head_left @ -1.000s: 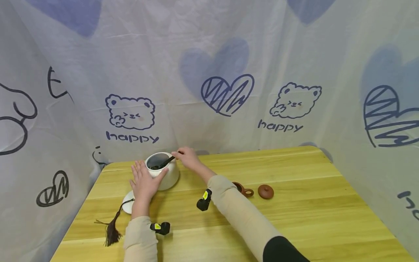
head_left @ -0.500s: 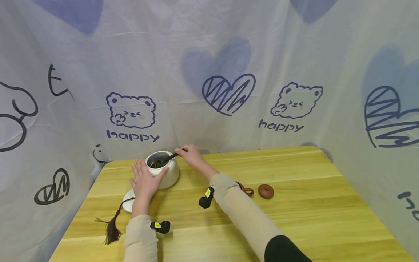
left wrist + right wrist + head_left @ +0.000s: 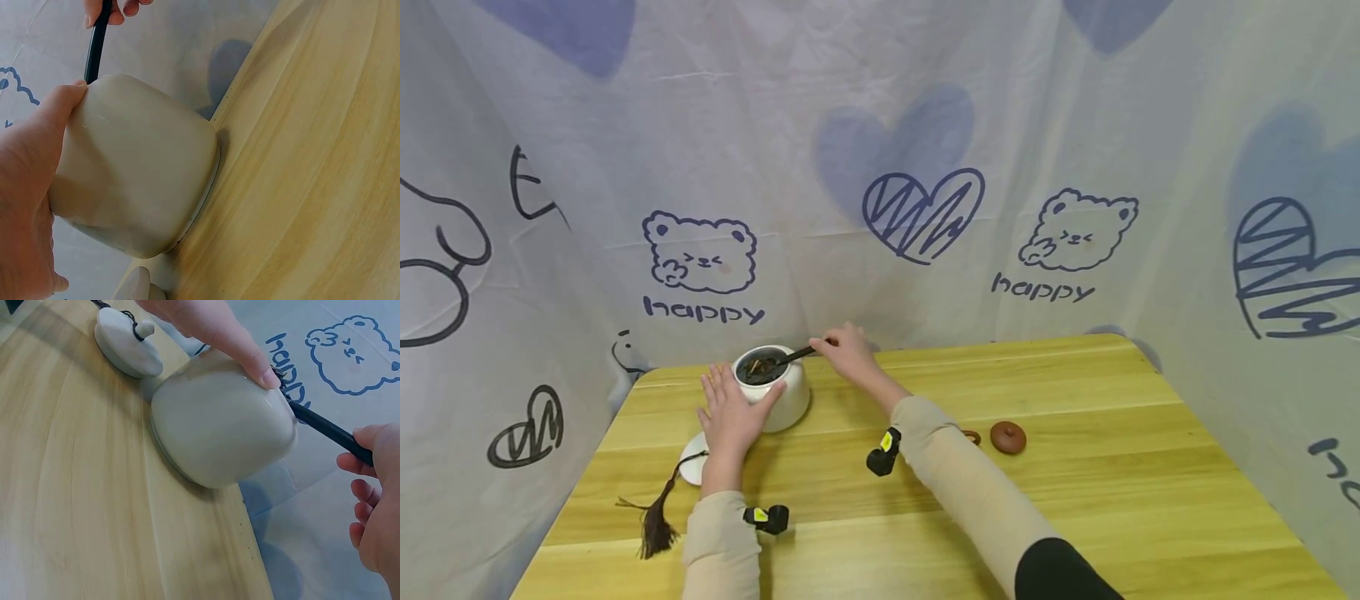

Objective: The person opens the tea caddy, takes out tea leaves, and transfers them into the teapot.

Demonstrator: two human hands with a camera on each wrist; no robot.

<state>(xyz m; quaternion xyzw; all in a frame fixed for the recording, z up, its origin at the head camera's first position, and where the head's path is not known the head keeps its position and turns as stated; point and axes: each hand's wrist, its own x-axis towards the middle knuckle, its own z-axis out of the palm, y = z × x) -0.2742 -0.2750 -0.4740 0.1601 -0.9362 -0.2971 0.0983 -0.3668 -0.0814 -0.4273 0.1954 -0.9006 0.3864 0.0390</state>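
Observation:
A white ceramic jar (image 3: 792,402) stands near the table's back left, its mouth uncovered. My left hand (image 3: 733,419) holds it by the upper side, thumb along the near rim and fingers spread over the left side. Between thumb and fingers, my right hand (image 3: 852,354) pinches the black handle of a tea scoop (image 3: 799,354). The scoop slants down into the jar's mouth, where dark dried tea leaves (image 3: 762,367) show. In the right wrist view, some leaves (image 3: 279,376) appear at the rim beside the scoop's handle (image 3: 331,431).
The jar's white lid (image 3: 693,460), with a dark brown tassel (image 3: 658,529), lies left of my left wrist. A small reddish-brown lid (image 3: 1008,437) sits right of centre. Beside it, a brown loop handle (image 3: 973,437) peeks past my right sleeve. A printed cloth hangs behind the table.
My right hand has drawn the scoop slightly up and to the right, and more tea leaves show in the jar's mouth. My left hand has stayed on the jar.

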